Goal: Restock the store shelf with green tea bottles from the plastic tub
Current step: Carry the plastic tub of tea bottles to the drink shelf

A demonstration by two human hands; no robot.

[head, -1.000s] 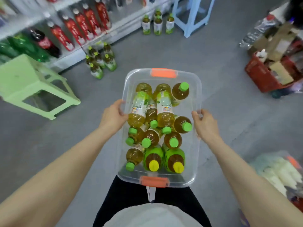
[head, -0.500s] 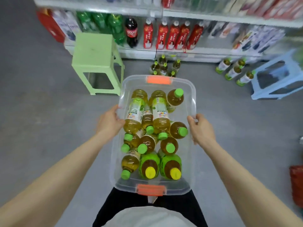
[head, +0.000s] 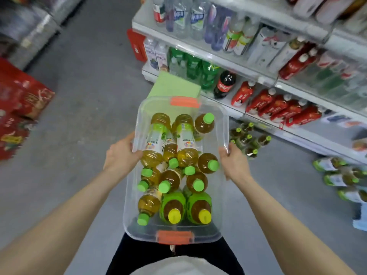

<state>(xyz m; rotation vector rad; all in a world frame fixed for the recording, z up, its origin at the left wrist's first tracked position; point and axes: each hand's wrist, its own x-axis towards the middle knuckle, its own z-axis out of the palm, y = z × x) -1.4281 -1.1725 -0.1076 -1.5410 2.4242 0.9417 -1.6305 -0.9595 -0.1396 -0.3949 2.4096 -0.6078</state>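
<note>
I carry a clear plastic tub [head: 225, 124] with orange latches in front of my waist. Inside lie several green tea bottles [head: 185, 143] with green and yellow caps. My left hand [head: 119, 157] grips the tub's left rim and my right hand [head: 234, 163] grips its right rim. The store shelf [head: 264, 78] runs along the right, filled with water, green soda, cola and red bottles.
A green plastic stool [head: 174, 86] stands just beyond the tub by the shelf. Groups of green tea bottles stand on the floor [head: 248, 137] and further right [head: 341, 175]. Red cartons [head: 17, 108] are stacked at left. Grey floor lies between.
The view has swung left and closer: the shelf now runs along the right, the green stool sits behind the tub, and red cartons appear at left. Both hands keep their grip.
</note>
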